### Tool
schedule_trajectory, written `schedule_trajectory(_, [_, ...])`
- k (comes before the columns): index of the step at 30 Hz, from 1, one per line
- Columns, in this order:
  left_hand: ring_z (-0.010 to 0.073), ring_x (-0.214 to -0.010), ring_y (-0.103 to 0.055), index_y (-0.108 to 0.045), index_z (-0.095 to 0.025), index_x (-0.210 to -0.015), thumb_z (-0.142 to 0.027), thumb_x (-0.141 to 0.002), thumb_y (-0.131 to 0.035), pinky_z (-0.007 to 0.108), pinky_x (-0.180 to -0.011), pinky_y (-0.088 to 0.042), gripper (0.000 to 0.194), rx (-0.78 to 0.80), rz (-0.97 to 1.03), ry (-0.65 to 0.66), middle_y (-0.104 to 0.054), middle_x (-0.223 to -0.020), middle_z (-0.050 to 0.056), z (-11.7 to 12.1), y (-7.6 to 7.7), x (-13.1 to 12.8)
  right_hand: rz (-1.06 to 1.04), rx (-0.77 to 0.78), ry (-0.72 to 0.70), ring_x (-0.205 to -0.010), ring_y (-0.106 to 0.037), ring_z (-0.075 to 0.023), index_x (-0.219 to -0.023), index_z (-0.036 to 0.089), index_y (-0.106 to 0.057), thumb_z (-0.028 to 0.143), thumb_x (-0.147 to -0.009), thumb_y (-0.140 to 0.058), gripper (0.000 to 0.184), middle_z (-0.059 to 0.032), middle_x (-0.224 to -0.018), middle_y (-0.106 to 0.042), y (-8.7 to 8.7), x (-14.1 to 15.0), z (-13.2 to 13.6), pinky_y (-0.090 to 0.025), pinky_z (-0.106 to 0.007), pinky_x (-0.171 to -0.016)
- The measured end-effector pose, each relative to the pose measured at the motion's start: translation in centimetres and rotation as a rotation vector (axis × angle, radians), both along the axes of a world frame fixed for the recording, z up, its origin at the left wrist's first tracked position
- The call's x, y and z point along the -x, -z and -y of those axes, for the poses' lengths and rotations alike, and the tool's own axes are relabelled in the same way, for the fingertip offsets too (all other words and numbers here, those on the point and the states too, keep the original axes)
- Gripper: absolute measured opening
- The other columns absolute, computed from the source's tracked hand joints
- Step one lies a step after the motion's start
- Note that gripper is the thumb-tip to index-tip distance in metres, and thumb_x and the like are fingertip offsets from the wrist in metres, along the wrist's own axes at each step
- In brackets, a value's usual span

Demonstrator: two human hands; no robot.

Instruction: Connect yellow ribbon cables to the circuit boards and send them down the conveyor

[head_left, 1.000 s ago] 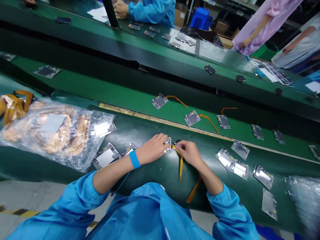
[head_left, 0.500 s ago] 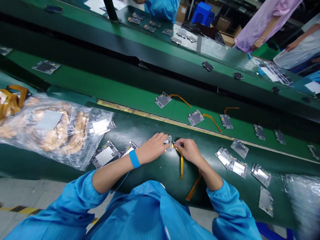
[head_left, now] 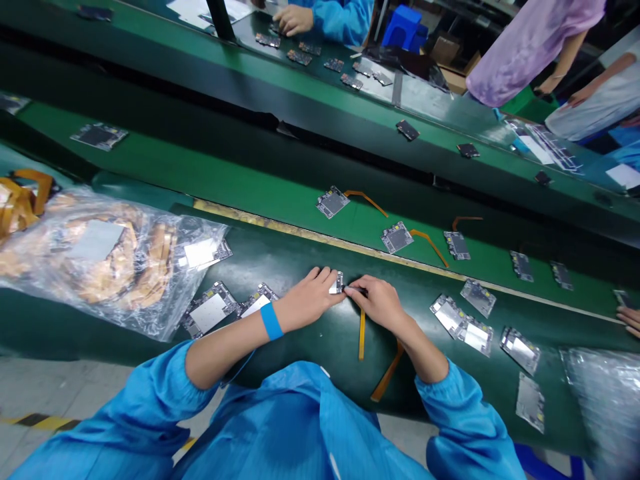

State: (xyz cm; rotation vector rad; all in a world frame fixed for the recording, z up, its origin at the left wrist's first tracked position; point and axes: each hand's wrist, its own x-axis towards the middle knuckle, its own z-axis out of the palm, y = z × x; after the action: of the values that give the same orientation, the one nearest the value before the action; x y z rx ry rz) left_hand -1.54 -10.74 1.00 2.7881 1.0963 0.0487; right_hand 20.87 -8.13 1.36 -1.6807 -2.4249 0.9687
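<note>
My left hand, with a blue wrist strap, is closed on a small circuit board at the bench's middle, its fingers covering much of it. My right hand pinches a thin dark tool whose tip meets the board's right edge. Fingers hide the tool's exact kind. Below the right hand hangs an orange flex cable; its upper end is hidden. Another flex cable lies by the right forearm. Two circuit boards rest beside my left forearm.
A clear plastic bag of flex cables lies at left. Several circuit boards are at right, near plastic wrap. Beyond the ledge, a green conveyor belt bears boards with cables. Co-workers stand across; a person's hand shows at right.
Boards on the near belt have shifted slightly right; those on the far belt, left. My hands have stayed at the board. Other people's hands have appeared at the top and right edge.
</note>
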Motion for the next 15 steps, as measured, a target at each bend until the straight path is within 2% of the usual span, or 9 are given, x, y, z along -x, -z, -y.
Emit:
schedule_trajectory(3, [0.0306,-0.117,-0.053,-0.066,-0.024,-0.131,-0.008,-0.099,-0.048,0.045,-0.099,-0.042,0.040,0.009,-0.001,-0.003,-0.059,-0.127,0.017,0.0,-0.1,0.0,-0.038,-0.022,-0.047,-0.092,-0.068,-0.0197,-0.100,0.027,-0.077,0.036,-0.107,-0.047,0.032,-0.0048,-0.106,-0.073,-0.3,0.0,-0.1,-0.043,-0.028,-0.073])
schedule_trajectory(6, [0.0307,-0.119,-0.052,-0.065,-0.024,-0.132,-0.009,-0.099,-0.049,0.046,-0.099,-0.042,0.040,0.006,-0.002,-0.009,-0.059,-0.128,0.016,0.0,0.0,0.0,-0.046,-0.023,-0.063,-0.089,-0.067,-0.0186,-0.107,0.026,-0.073,0.029,-0.103,-0.055,0.019,-0.0033,-0.102,-0.073,0.0,0.5,-0.2,-0.043,-0.027,-0.074])
schedule_trajectory(9, [0.0317,-0.119,-0.052,-0.065,-0.024,-0.131,-0.010,-0.099,-0.049,0.047,-0.100,-0.042,0.039,0.011,0.014,-0.009,-0.058,-0.128,0.017,0.0,0.1,0.0,-0.027,-0.018,-0.076,-0.087,-0.067,-0.0184,-0.101,0.026,-0.071,0.026,-0.099,-0.061,0.011,-0.0021,-0.099,-0.073,0.3,1.1,-0.3,-0.042,-0.027,-0.071])
schedule_trajectory(15, [0.0309,-0.121,-0.051,-0.065,-0.027,-0.132,-0.012,-0.100,-0.051,0.047,-0.102,-0.040,0.038,0.038,0.059,-0.030,-0.058,-0.129,0.017,0.1,0.4,0.1,0.073,-0.047,-0.116,-0.087,-0.068,-0.0190,-0.095,0.026,-0.071,0.028,-0.100,-0.063,0.009,-0.0030,-0.102,-0.073,0.0,1.0,-0.6,-0.039,-0.027,-0.069])
